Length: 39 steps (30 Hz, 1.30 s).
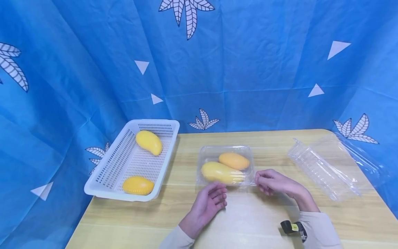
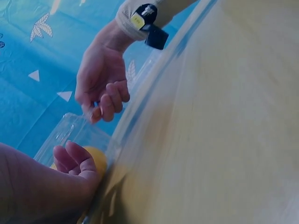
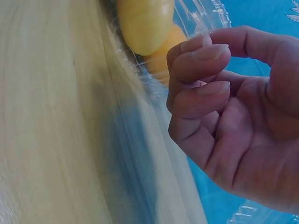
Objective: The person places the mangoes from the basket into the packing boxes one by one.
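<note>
Hands point(image 1: 205, 204) point(image 1: 277, 183), clear container point(image 1: 209, 152) just beyond

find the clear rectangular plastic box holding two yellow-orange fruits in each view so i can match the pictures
Head: the clear rectangular plastic box is just right of centre, in the lower half.
Left wrist: lower left, partly behind the left hand.
Right wrist: upper middle, cut off by the top edge.
Shared landmark: the blue cloth with white leaf prints.
</note>
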Each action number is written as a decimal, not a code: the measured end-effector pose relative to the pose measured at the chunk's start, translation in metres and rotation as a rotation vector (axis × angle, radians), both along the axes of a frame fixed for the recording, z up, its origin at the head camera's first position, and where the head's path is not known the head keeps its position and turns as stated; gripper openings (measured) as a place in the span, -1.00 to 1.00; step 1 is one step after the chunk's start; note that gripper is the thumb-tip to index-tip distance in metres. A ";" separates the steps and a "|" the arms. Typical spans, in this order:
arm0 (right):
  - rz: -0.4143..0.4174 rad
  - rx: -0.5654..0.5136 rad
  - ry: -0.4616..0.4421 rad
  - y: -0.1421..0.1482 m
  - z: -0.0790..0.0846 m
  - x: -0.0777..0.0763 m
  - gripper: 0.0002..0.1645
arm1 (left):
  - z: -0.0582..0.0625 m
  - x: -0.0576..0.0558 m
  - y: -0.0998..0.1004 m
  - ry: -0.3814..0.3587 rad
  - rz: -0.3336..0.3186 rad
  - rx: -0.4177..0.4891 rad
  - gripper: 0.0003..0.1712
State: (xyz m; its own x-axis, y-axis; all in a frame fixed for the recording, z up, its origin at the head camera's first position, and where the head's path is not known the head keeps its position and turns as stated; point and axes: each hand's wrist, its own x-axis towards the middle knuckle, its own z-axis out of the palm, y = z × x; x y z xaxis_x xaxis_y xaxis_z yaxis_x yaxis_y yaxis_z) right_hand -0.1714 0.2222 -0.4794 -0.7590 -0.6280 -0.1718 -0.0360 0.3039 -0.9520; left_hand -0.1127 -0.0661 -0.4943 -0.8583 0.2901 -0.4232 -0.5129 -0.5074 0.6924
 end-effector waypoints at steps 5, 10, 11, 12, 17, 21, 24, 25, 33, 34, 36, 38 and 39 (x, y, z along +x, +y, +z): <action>-0.053 0.007 -0.015 0.000 0.000 -0.001 -0.61 | 0.000 -0.007 -0.007 -0.006 0.053 -0.017 -0.71; -0.132 0.029 -0.048 0.000 0.000 -0.001 -0.63 | 0.001 -0.014 -0.014 -0.009 0.095 -0.018 -0.79; -0.146 0.035 -0.050 -0.001 0.000 -0.001 -0.63 | 0.001 -0.015 -0.016 -0.002 0.099 -0.022 -0.80; -0.158 0.039 -0.052 -0.001 0.000 -0.001 -0.63 | 0.001 -0.016 -0.017 0.003 0.105 -0.024 -0.82; -0.190 0.060 -0.033 -0.001 0.000 -0.003 -0.60 | 0.000 -0.023 -0.025 0.039 0.124 -0.051 -0.83; -0.215 0.074 -0.028 -0.001 -0.001 -0.004 -0.61 | -0.002 -0.031 -0.032 0.053 0.112 -0.059 -0.82; -0.242 0.084 -0.025 -0.001 -0.002 -0.004 -0.62 | -0.002 -0.037 -0.036 0.059 0.075 -0.053 -0.81; -0.251 0.087 -0.025 -0.001 -0.002 -0.005 -0.63 | -0.002 -0.039 -0.038 0.064 0.061 -0.053 -0.81; -0.319 0.107 0.039 0.001 -0.006 -0.006 -0.63 | 0.001 -0.058 -0.050 0.155 -0.024 -0.136 -0.82; -0.329 0.107 0.051 0.001 -0.007 -0.006 -0.63 | 0.001 -0.060 -0.053 0.164 -0.053 -0.151 -0.80; -0.348 0.105 0.068 0.000 -0.008 -0.007 -0.62 | 0.001 -0.064 -0.057 0.175 -0.112 -0.184 -0.79; -0.362 0.107 0.081 -0.001 -0.008 -0.007 -0.60 | 0.002 -0.067 -0.060 0.198 -0.162 -0.224 -0.79; -0.368 0.108 0.086 -0.001 -0.008 -0.008 -0.60 | 0.002 -0.069 -0.061 0.208 -0.175 -0.243 -0.79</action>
State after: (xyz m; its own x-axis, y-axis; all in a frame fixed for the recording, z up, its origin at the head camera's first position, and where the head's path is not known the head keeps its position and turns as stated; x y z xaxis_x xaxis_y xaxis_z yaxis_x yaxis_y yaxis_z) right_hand -0.1792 0.2213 -0.4871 -0.9445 -0.2931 -0.1483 0.0162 0.4093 -0.9123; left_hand -0.1814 -0.1267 -0.4921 -0.8795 0.3530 -0.3193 -0.4130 -0.2324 0.8806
